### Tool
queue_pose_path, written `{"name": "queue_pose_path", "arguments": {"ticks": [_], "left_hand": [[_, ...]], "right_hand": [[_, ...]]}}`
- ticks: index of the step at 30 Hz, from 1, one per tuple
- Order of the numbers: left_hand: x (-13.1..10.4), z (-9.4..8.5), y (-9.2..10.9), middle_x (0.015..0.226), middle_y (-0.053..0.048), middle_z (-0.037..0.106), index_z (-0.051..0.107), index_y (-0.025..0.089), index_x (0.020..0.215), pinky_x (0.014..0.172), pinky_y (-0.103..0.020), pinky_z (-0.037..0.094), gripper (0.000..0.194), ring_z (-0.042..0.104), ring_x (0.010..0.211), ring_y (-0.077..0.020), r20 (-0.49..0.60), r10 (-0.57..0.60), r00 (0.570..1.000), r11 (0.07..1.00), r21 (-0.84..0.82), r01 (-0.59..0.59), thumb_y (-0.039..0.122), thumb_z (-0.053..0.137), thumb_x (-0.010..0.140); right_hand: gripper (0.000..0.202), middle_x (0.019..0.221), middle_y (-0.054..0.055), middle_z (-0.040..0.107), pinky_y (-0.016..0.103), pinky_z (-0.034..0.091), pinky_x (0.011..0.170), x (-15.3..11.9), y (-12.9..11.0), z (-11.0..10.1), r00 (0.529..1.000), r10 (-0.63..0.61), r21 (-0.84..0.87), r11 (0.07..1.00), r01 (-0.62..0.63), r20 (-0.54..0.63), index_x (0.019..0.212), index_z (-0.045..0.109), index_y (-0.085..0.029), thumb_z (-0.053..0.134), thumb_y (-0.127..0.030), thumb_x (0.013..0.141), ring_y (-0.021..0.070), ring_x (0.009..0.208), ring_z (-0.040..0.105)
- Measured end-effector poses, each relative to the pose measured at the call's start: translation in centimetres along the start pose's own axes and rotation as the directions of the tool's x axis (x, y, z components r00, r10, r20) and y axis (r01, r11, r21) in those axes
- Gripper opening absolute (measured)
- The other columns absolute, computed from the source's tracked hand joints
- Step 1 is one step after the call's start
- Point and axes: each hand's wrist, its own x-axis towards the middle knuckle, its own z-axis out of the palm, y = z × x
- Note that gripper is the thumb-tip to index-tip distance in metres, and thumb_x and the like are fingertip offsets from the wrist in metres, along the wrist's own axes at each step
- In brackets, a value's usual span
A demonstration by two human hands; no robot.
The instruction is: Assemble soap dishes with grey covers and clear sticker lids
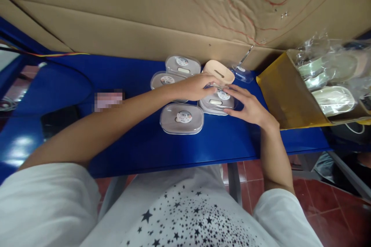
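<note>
Both of my hands rest on one clear plastic case (216, 102) with a round sticker on its lid, lying on the blue table (139, 142). My left hand (197, 86) lies across its far top edge. My right hand (247, 105) presses its right side with spread fingers. A closed case of the same kind (181, 119) sits just in front and to the left. Two more cases (182, 65) (164, 80) lie behind my left hand. A beige oval part (218, 71) stands behind the held case.
An open cardboard box (285, 96) of bagged pale oval parts (333, 100) lies at the right. A clear lid (242, 73) rests near the cardboard wall (174, 15). A dark phone (59, 121) lies at the left, and coloured wires (43, 54) run along the far left.
</note>
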Motion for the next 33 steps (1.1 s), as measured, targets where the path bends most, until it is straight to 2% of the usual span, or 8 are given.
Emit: {"name": "queue_pose_path", "arguments": {"ticks": [3,7,17,21,25,27,29,33], "left_hand": [[-0.6,-0.4,0.6,0.153,-0.017,0.068,0.067,0.017,0.148,0.122,-0.042,0.046,0.056,0.062,0.143,-0.0297,0.096,0.005,0.995,0.999,0.033,-0.008,0.043,0.068,0.098],[-1.0,-0.3,1.3,0.158,-0.018,0.064,0.064,0.018,0.153,0.122,-0.044,0.047,0.069,0.061,0.145,-0.0335,0.112,-0.061,0.992,0.995,0.087,0.052,0.046,0.077,0.091],[-1.8,-0.5,1.9,0.160,-0.016,0.063,0.058,0.019,0.156,0.120,-0.043,0.046,0.069,0.059,0.146,-0.0335,0.166,-0.093,0.982,0.989,0.126,0.072,0.048,0.074,0.095],[-1.8,-0.4,1.8,0.158,-0.018,0.063,0.057,0.016,0.155,0.118,-0.044,0.048,0.069,0.059,0.145,-0.0347,0.182,-0.148,0.972,0.980,0.157,0.120,0.048,0.073,0.095],[-2.1,0.1,2.3,0.160,-0.019,0.060,0.052,0.016,0.159,0.118,-0.048,0.050,0.066,0.059,0.146,-0.0358,0.175,-0.103,0.979,0.981,0.179,0.071,0.045,0.067,0.101],[-3.0,0.4,3.0,0.167,-0.022,0.051,0.048,0.016,0.163,0.120,-0.051,0.049,0.065,0.055,0.150,-0.0378,0.098,-0.074,0.992,0.972,0.231,0.050,0.041,0.063,0.106],[-4.7,0.6,3.7,0.170,-0.023,0.047,0.047,0.016,0.164,0.121,-0.053,0.049,0.061,0.053,0.153,-0.0388,-0.001,-0.058,0.998,0.953,0.299,0.055,0.040,0.059,0.110],[-9.4,0.8,5.0,0.157,-0.020,0.060,0.060,0.018,0.153,0.118,-0.054,0.053,0.054,0.061,0.144,-0.0382,-0.015,-0.065,0.998,0.920,0.386,0.066,0.048,0.065,0.108]], "right_hand": [[0.073,0.169,0.011,0.057,0.061,0.043,0.131,0.1,0.1,0.2,1.000,-0.024,0.053,0.998,0.023,0.016,0.164,0.057,-0.032,0.077,-0.059,0.100,0.0344,0.158,0.053],[0.073,0.169,0.011,0.057,0.060,0.043,0.132,0.3,-0.2,0.3,0.998,-0.052,0.085,0.995,0.050,0.025,0.163,0.057,-0.032,0.079,-0.058,0.099,0.0329,0.159,0.052],[0.072,0.174,0.012,0.046,0.065,0.041,0.130,0.3,0.0,1.0,0.997,-0.048,0.048,0.998,0.045,0.061,0.164,0.056,-0.036,0.078,-0.057,0.099,0.0379,0.161,0.046],[0.077,0.172,0.012,0.047,0.064,0.041,0.132,0.5,0.2,1.5,0.996,-0.071,0.112,0.992,0.065,0.054,0.166,0.053,-0.039,0.079,-0.062,0.097,0.0393,0.161,0.044],[0.083,0.172,0.010,0.048,0.064,0.040,0.133,0.6,0.1,1.2,0.994,-0.087,0.176,0.982,0.075,0.061,0.166,0.052,-0.041,0.081,-0.069,0.093,0.0389,0.162,0.044],[0.075,0.170,0.007,0.054,0.063,0.041,0.133,0.8,0.5,0.8,0.995,-0.096,0.192,0.977,0.092,0.010,0.163,0.055,-0.042,0.075,-0.071,0.096,0.0371,0.160,0.048],[0.060,0.163,0.005,0.063,0.061,0.043,0.132,1.0,1.6,0.5,0.989,-0.051,0.166,0.983,0.074,-0.140,0.159,0.059,-0.041,0.060,-0.068,0.106,0.0344,0.154,0.056],[0.063,0.167,0.015,0.059,0.065,0.040,0.131,1.5,5.7,0.8,0.917,0.115,-0.102,0.981,-0.166,-0.382,0.162,0.056,-0.027,0.044,-0.064,0.112,0.0382,0.157,0.052]]}}
